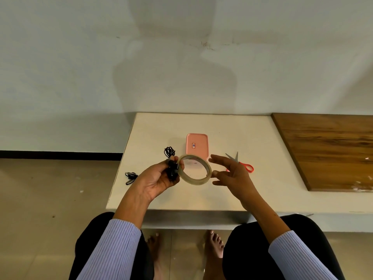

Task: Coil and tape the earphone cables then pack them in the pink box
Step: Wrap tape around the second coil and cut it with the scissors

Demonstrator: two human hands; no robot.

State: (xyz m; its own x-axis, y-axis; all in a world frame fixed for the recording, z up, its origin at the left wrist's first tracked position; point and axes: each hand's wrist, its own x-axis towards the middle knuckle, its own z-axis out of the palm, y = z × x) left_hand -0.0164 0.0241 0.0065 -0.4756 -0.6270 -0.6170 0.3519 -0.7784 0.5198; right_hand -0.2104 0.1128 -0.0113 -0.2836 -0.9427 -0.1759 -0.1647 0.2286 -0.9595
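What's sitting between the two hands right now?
Head view: the tape roll, gripped with a black earphone coil by the left hand; the right hand reaches toward it.

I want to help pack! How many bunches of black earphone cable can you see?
3: one gripped in the left hand, one on the table behind it, one at the table's left edge. More may be hidden.

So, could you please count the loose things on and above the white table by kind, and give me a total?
Earphone cable bundles: 3, one gripped in the left hand, one on the table beside the box, one at the table's left edge
Tape roll: 1
Pink box: 1
Scissors: 1
Total: 6
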